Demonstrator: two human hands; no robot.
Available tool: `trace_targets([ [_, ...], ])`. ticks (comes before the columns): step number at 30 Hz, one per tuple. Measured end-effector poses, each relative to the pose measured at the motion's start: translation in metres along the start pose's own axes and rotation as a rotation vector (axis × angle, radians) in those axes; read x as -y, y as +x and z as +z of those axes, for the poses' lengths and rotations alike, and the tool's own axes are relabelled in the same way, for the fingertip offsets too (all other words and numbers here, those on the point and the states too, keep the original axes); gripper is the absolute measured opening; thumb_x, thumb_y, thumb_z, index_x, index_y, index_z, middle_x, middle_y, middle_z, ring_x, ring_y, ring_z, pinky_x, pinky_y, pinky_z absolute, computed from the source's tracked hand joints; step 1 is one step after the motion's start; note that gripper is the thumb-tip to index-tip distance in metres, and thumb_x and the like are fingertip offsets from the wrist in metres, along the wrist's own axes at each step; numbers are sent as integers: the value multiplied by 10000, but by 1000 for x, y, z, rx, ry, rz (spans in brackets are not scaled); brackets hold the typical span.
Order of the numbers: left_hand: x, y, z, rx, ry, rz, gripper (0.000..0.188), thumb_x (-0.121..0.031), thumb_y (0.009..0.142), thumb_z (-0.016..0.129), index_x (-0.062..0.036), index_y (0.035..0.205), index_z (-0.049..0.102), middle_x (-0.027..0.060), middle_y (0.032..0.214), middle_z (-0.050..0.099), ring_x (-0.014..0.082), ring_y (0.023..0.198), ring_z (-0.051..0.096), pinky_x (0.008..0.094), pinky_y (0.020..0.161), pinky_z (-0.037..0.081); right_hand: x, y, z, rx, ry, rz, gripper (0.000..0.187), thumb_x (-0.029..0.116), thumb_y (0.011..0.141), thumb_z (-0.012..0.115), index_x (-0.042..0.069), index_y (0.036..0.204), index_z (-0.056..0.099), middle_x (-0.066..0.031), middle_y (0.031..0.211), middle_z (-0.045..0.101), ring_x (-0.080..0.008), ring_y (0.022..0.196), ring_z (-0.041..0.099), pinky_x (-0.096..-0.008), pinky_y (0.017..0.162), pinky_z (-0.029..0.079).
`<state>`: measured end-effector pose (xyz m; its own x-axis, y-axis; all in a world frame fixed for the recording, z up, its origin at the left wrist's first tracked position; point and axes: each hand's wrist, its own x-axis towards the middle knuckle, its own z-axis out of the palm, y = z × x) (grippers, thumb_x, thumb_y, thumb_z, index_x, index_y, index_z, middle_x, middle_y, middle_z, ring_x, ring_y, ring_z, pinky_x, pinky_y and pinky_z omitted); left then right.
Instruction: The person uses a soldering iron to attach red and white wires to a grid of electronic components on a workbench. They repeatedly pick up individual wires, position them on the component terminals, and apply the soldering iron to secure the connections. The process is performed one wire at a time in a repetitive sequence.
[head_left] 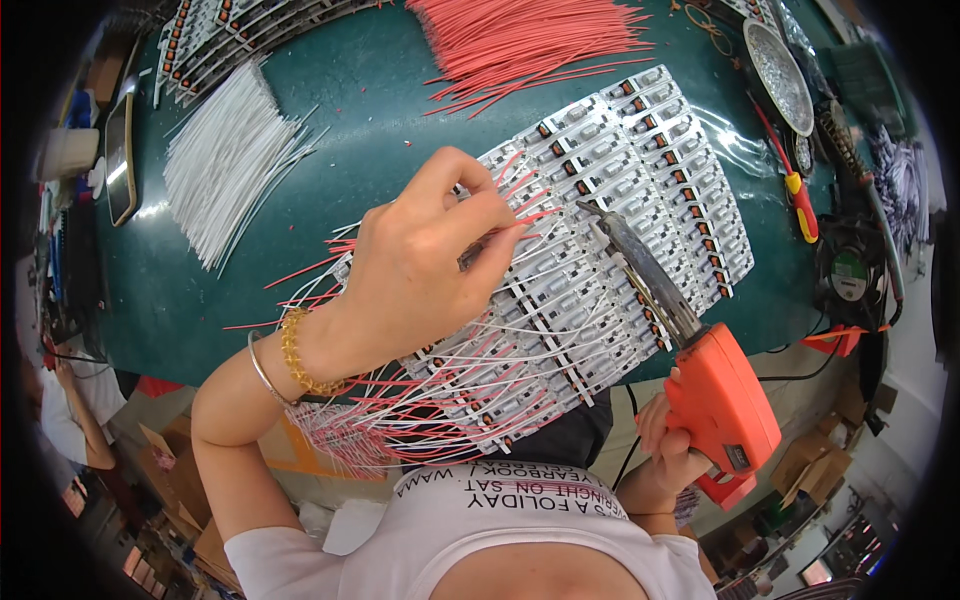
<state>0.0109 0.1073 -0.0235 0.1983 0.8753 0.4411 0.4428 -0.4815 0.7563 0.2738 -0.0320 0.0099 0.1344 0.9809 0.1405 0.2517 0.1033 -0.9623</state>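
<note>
- At my right side, my right hand (668, 445) grips the soldering gun (728, 400), fingers curled round its orange-red handle, probably because the body is bulky and the fist steadies it from behind.
- The gun's long axis runs on a slant: handle low and right toward me, grey barrel up and left over the boards, narrow tip pointing away from my body. Whether the tip touches a board, I cannot tell.
- Loose wires (350, 435), red and white, trail past the near edge of the boards beneath my left forearm, seemingly left hanging there for want of room.
- Across the middle, my left hand (420, 255) arches over the boards, thumb and forefinger pinching a red wire (541, 215). The wrist sits well to the left, likely to keep skin off the hot end.
- The wire's short visible length points right, nearly sideways, its end close to the gun's tip.
- Beneath both hands, the sheet of boards (690, 215) lies askew, its rows of parts slanting from upper left to lower right.
- Farther off on the green table (365, 150), a white bundle (225, 150) and a red bundle (530, 45) rest beyond my left hand, presumably within its reach.
</note>
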Motion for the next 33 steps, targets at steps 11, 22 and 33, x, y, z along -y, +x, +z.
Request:
trace_targets([
  [11,-7,3,-7,-21,-213,-98,90,33,778,721,23,832,650,54,935,565,68,654,549,210,551,484,-2,-8,-4,-72,-64,28,824,543,842,648,-149,1237,438,14,502,446,-88,382,419,-227,426,379],
  [22,-14,0,17,31,-57,-31,112,-6,772,702,0,781,590,87,862,564,214,643,592,307,529,476,0,-12,-7,-9,-58,37,784,530,853,643,-136,1211,439,10,505,441,-90,380,420,-238,416,381],
  [33,-16,1,15,47,-17,-76,116,8,770,721,14,783,606,98,857,581,189,718,589,280,591,490,3,-19,-19,51,-248,130,518,482,848,676,6,1043,611,-33,832,599,-217,795,540,-348,705,438],
])
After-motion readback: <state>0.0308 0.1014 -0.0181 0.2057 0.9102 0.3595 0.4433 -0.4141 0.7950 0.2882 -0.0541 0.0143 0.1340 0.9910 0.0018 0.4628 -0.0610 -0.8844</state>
